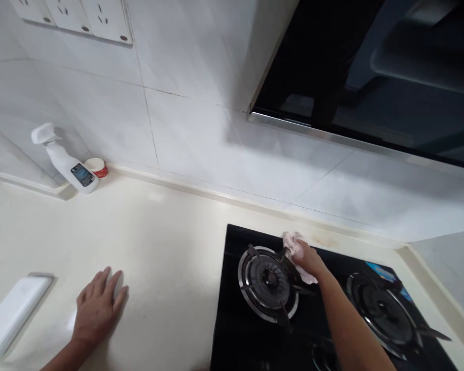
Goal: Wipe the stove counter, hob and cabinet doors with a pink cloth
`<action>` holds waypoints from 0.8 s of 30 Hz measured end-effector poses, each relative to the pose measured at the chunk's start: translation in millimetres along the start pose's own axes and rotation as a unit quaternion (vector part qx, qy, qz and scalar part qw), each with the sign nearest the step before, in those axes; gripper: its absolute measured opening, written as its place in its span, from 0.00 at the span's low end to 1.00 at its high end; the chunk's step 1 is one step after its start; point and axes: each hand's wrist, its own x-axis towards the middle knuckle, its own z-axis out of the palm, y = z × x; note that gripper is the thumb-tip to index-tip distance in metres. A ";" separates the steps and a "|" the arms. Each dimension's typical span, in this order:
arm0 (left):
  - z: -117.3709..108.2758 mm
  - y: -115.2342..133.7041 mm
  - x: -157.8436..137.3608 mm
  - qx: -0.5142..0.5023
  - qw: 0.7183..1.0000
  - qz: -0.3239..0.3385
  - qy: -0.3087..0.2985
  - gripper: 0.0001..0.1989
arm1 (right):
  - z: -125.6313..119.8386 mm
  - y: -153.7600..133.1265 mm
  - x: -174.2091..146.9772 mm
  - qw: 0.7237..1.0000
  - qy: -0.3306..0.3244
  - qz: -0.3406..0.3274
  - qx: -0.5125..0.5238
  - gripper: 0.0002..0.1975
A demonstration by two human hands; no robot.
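My right hand [310, 259] is closed around a pale pink cloth [293, 244], which bunches up behind the left burner [269, 278] of a black gas stove [235, 324]. Part of the cloth hangs out below my fingers, over the glass top. My left hand [96, 309] rests palm down on the pale countertop [166, 268], its fingers spread and holding nothing. To the right of my right forearm lies the second burner [382, 309], with a blue sticker [382, 271] behind it.
A white spray bottle [70, 162] and a small red and white cup [96, 167] stand in the back left corner. At the left edge lies a white flat object [15, 314]. Overhead hangs a black range hood [332, 77]; wall sockets [73, 15] are upper left.
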 end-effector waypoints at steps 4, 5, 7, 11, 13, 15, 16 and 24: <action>-0.4 1.1 -0.9 0.002 1.000 0.003 -0.001 0.32 | -3.9 -27.5 28.2 0.998 -0.036 -0.044 0.031 0.30; 0.0 1.0 -1.1 0.002 1.000 0.003 0.000 0.31 | -5.5 -34.5 34.5 0.997 -0.043 -0.055 0.038 0.29; 1.2 0.3 -1.4 0.001 1.000 0.001 0.005 0.31 | -9.5 -46.7 45.5 0.995 -0.058 -0.070 0.051 0.28; 3.7 -1.9 -1.6 -0.002 1.000 0.000 0.006 0.31 | -17.8 -64.8 58.6 0.989 -0.097 -0.091 0.059 0.28; 4.0 -2.4 -1.8 -0.004 1.000 -0.001 0.002 0.30 | -18.4 -74.7 60.4 0.988 -0.112 -0.098 0.043 0.27; 3.7 -2.2 -2.1 -0.004 1.000 0.001 0.004 0.30 | -15.7 -86.7 59.3 0.988 -0.119 -0.102 0.015 0.27; 3.5 -1.9 -2.3 -0.004 1.000 0.002 0.006 0.30 | -13.6 -93.1 57.6 0.987 -0.122 -0.105 0.000 0.27; 1.3 1.9 -2.9 0.003 1.000 0.004 0.007 0.31 | -6.1 -143.4 35.1 0.974 -0.119 -0.170 -0.090 0.24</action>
